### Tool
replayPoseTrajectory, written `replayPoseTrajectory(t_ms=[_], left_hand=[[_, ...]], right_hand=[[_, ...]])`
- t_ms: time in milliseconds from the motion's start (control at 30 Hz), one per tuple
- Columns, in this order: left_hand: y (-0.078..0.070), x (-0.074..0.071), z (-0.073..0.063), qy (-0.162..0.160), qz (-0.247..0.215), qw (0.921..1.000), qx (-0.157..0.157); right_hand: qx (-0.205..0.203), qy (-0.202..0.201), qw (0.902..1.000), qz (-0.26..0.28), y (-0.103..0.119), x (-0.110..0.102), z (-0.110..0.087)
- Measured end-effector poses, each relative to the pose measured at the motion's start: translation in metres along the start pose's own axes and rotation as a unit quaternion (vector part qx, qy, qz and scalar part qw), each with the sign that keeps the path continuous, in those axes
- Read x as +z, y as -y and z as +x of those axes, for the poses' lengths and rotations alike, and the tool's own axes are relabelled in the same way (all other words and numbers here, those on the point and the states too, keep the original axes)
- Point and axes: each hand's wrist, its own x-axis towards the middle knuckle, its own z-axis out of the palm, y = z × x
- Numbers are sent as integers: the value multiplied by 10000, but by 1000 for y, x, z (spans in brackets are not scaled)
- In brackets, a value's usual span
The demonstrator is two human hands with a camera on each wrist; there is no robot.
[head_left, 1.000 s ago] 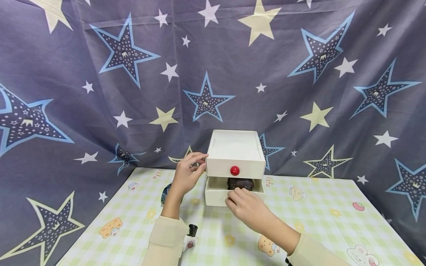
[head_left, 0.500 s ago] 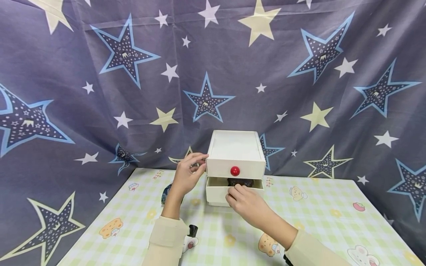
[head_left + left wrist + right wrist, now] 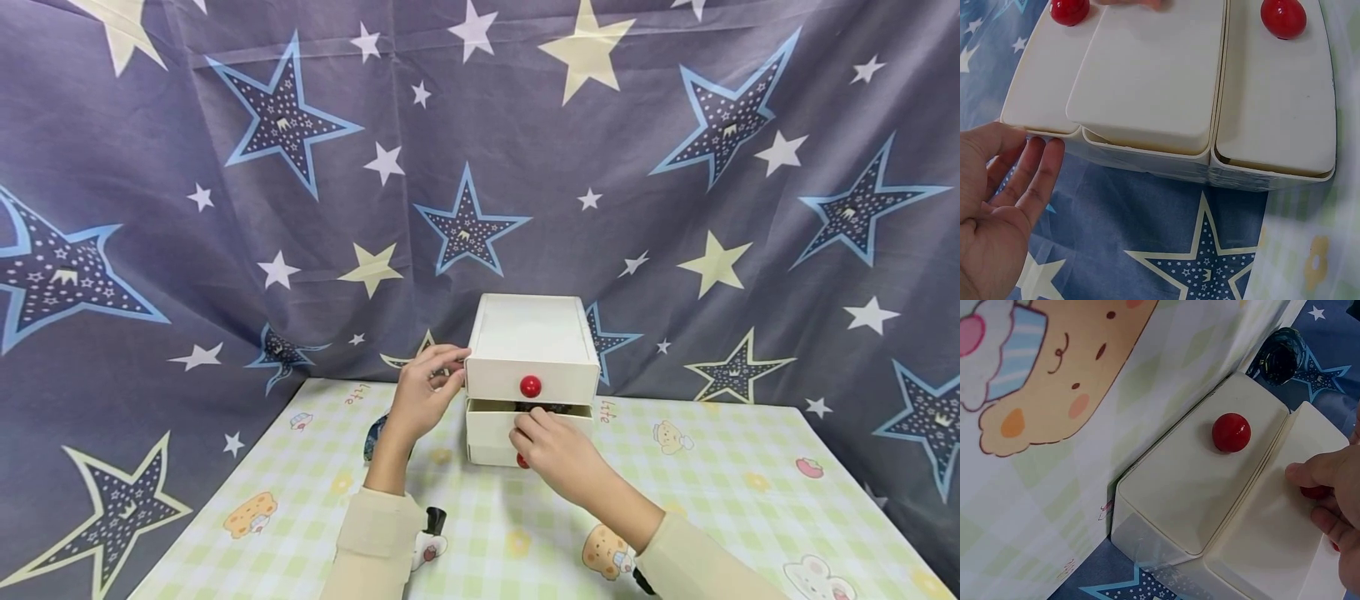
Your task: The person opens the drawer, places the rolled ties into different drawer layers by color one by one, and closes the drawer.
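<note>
A small white drawer cabinet [image 3: 532,327] with red ball knobs stands on the table. Its middle drawer [image 3: 491,427] is pulled partly out. My right hand [image 3: 558,460] is at that drawer's front, pinching its red knob [image 3: 1316,492] between thumb and fingers in the right wrist view. Inside the drawer, a dark patterned object [image 3: 546,408] shows only as a thin strip; its kind is unclear. At the cabinet's upper left front corner, my left hand [image 3: 424,396] touches the side with extended fingers. The left wrist view shows this hand [image 3: 1007,203] with its thumb by the front edge.
A dark blue patterned object [image 3: 375,435] with a round opening lies left of the cabinet, partly behind the left forearm. The checked tablecloth [image 3: 712,492] covers the table. A star-printed curtain [image 3: 480,125] hangs close behind.
The middle drawer has slid inward with my right hand on it, hiding most of the dark object. The bottom drawer's red knob now shows beneath. My left hand has stayed in place.
</note>
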Motion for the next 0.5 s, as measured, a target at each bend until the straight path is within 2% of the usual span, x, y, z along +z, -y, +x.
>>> replayPoseTrajectory(t_ms=[200, 500], left_hand=[[0, 0, 0, -7, 25, 10000, -7], [2, 0, 1, -39, 38, 9999, 119]], right_hand=[[54, 130, 9999, -53, -2, 3, 1], [80, 89, 9999, -93, -5, 9, 1]])
